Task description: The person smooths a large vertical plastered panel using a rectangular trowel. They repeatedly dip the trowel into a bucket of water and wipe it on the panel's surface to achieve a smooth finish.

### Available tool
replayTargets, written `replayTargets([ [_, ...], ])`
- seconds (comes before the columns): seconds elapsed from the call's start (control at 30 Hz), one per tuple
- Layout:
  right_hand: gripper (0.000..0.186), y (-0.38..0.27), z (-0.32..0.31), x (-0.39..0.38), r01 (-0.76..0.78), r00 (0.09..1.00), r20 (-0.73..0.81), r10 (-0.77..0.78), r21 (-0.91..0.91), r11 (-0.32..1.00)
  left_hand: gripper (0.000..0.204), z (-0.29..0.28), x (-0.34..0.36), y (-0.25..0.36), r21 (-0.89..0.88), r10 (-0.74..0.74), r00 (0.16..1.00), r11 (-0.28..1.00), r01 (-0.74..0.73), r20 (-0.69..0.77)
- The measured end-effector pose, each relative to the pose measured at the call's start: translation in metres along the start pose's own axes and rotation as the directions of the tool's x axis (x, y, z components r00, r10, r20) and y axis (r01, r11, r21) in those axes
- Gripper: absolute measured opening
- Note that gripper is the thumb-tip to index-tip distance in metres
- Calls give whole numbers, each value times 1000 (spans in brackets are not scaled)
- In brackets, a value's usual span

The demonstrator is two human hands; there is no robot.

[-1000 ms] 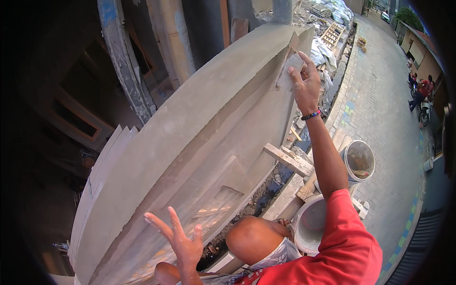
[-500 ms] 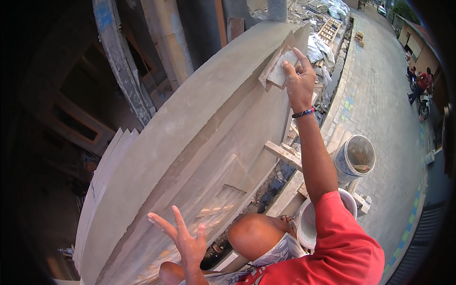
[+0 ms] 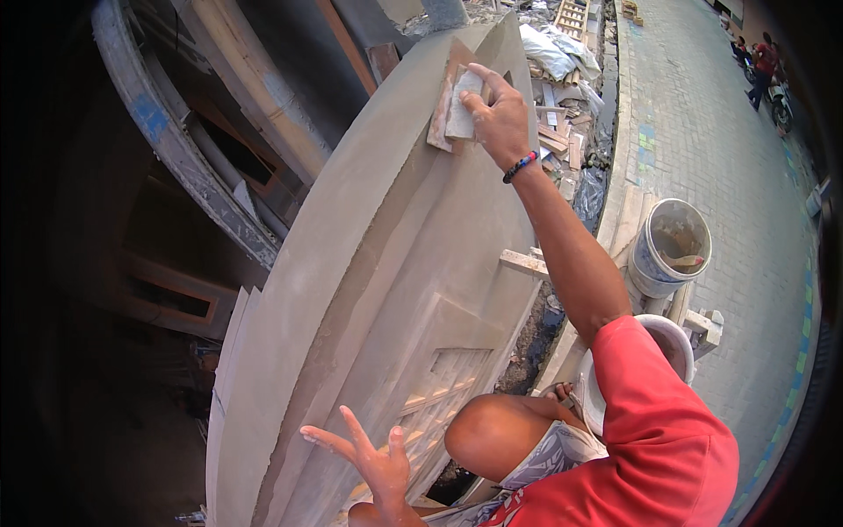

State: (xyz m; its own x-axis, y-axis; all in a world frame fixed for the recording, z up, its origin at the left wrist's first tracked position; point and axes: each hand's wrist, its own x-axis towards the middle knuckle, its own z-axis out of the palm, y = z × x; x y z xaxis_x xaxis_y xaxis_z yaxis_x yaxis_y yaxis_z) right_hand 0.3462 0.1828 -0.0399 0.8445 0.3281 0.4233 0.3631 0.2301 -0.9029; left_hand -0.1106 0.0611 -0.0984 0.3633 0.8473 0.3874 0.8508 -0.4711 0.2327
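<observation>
My right hand (image 3: 500, 119) is closed on the pale block-like handle of a plasterer's float (image 3: 442, 119). The float's board rests against the far end of a grey plastered ledge (image 3: 351, 211), near its outer edge. Lower down, my left hand (image 3: 379, 461) is held up with its fingers spread and holds nothing. Smears of pale material mark its fingertips. Beneath the ledge's rough edge runs a plastered wall face (image 3: 386, 325) with stepped bands and a recessed panel.
Right of my knee stand a bucket (image 3: 672, 250) with a tool inside and a whitish tub (image 3: 672, 342), partly covered by my sleeve. Bamboo poles (image 3: 255, 79) rise at left. Rubble and sacks (image 3: 546, 53) line the drain beside a paved lane (image 3: 685, 114), where people are near a motorbike (image 3: 780, 110).
The view has shifted, so the scene sits differently in the picture. The float, still in my right hand, now stands steeper against the ledge's far end. My left hand remains spread.
</observation>
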Motion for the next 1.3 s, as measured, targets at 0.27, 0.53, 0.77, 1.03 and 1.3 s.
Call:
replayTargets([
  [0.27, 45, 65, -21, -19, -145, 983, -92, 157, 121, 982, 86, -1, 0, -1, 48, -4, 1000, 999, 4, 7],
  [0.53, 45, 90, -8, 28, -77, 993, -98, 62, -155, 985, 86, 4, 2, 3, 80, -9, 1000, 997, 10, -13],
  [0.77, 46, 34, -11, 59, 99, 991, -91, -99, -7, 995, 83, 4, 2, 1, 71, -32, 999, 997, 33, -13],
  [1.03, 45, 88, -22, 84, -45, 977, -213, 32, -55, 997, 84, 5, 1, -6, 129, 18, 1000, 992, -16, -13],
  [1.3, 43, 129, -39, 119, -193, 981, -77, 179, -288, 938, 85, 3, 6, 2, 116, 12, 999, 993, -15, 29],
])
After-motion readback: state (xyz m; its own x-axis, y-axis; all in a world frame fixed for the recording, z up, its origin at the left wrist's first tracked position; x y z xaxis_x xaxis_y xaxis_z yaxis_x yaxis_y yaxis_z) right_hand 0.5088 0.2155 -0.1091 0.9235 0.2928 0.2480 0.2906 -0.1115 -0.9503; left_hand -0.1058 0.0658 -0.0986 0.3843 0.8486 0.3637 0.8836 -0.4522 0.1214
